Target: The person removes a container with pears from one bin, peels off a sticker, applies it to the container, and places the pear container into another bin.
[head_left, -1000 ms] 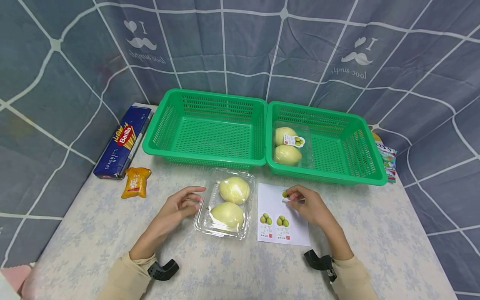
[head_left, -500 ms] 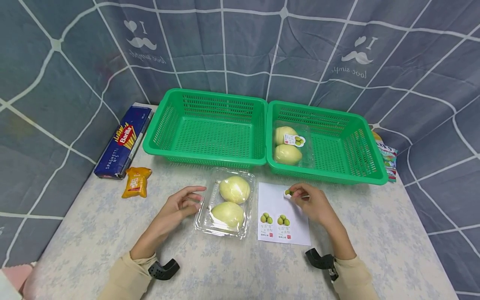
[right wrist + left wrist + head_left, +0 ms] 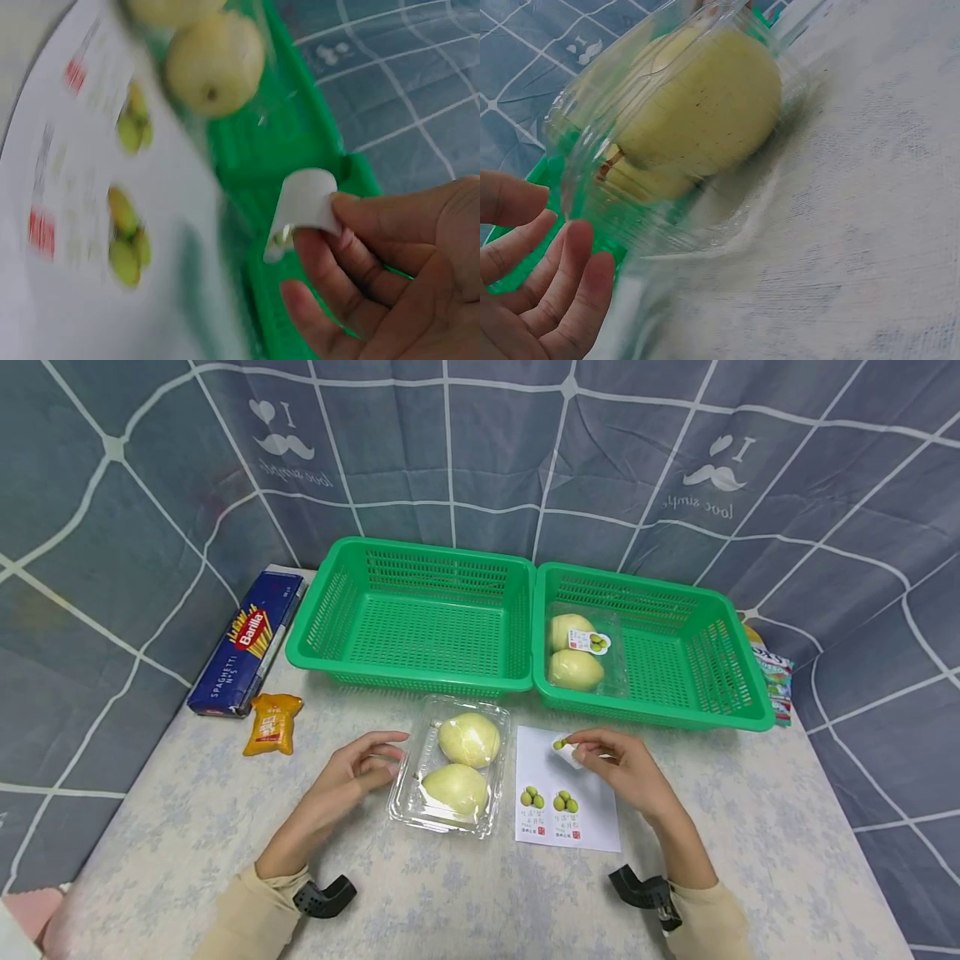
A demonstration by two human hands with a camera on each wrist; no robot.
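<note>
Delicately, the right hand (image 3: pixel 626 768) pinches a small fruit label (image 3: pixel 304 196) between thumb and fingertips, above the far part of a white sheet (image 3: pixel 540 760). The label curls over (its white face outward, in the right wrist view), so a light hold at one edge seems wise, letting it flatten and keeping it from folding onto itself; fingers are best kept off what is probably the sticky side. The left hand (image 3: pixel 356 777) grasps nothing, its fingers loosely bent at the left side of a clear box (image 3: pixel 442 828); whether they touch it cannot be told. Steadying that side lightly would keep the box from sliding. Two pears (image 3: pixel 455 789) lie inside. Beyond, on the far side, stand a left basket (image 3: pixel 427 635) and a right basket (image 3: pixel 660 668), the latter holding a labelled pear box (image 3: pixel 613 672).
</note>
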